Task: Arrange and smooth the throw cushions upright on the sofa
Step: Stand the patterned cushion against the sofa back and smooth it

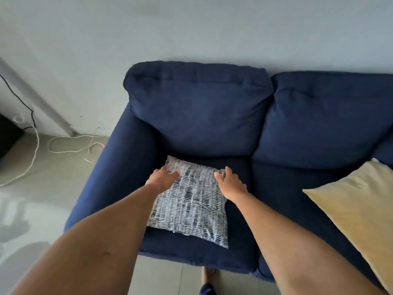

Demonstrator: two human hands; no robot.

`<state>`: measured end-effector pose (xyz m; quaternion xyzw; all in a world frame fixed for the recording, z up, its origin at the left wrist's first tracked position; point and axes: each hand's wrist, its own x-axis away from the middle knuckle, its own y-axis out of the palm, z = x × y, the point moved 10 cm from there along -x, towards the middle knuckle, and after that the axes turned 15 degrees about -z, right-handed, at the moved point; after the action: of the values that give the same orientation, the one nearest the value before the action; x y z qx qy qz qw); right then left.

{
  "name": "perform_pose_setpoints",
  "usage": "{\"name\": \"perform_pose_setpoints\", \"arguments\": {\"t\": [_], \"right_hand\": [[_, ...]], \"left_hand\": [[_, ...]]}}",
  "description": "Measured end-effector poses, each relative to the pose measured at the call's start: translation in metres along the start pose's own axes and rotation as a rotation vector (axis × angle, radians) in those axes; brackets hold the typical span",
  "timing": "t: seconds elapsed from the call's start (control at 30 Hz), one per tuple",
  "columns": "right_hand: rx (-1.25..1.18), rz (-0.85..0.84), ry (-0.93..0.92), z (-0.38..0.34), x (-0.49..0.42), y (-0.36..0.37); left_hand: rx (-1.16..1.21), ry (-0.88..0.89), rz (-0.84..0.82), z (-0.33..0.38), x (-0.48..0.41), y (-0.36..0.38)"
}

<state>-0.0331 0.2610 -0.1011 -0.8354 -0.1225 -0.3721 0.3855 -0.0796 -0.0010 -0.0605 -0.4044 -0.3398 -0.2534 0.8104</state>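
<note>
A blue-and-white patterned cushion (192,203) lies flat on the left seat of the dark blue sofa (197,116). My left hand (162,177) rests on the cushion's far left corner, fingers spread across the fabric. At the far right edge of the cushion my right hand (230,183) has its fingers curled around the fabric, which bunches up at the fingertips. A pale yellow cushion (359,209) lies flat on the right seat, its right side cut off by the frame's edge.
The sofa backs onto a light grey wall (191,28). A white cord (70,143) and a black cable (21,101) trail over the pale floor left of the armrest. My foot (209,277) stands on the floor in front of the seat.
</note>
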Motion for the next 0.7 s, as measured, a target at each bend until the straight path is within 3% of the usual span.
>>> {"name": "perform_pose_setpoints", "arguments": {"t": [0.17,0.5,0.63,0.7], "right_hand": [[-0.192,0.001,0.082,0.03,-0.065,0.033],[-0.373,0.157,0.255,0.079,-0.16,0.082],[-0.471,0.162,0.374,0.11,-0.188,0.101],[-0.552,0.183,0.345,0.114,-0.191,0.102]], "left_hand": [[0.136,-0.092,-0.002,-0.044,-0.076,0.018],[0.119,-0.182,0.032,-0.119,-0.213,0.042],[0.403,-0.234,0.016,-0.149,-0.251,0.048],[0.525,-0.257,0.012,-0.154,-0.253,0.05]]}}
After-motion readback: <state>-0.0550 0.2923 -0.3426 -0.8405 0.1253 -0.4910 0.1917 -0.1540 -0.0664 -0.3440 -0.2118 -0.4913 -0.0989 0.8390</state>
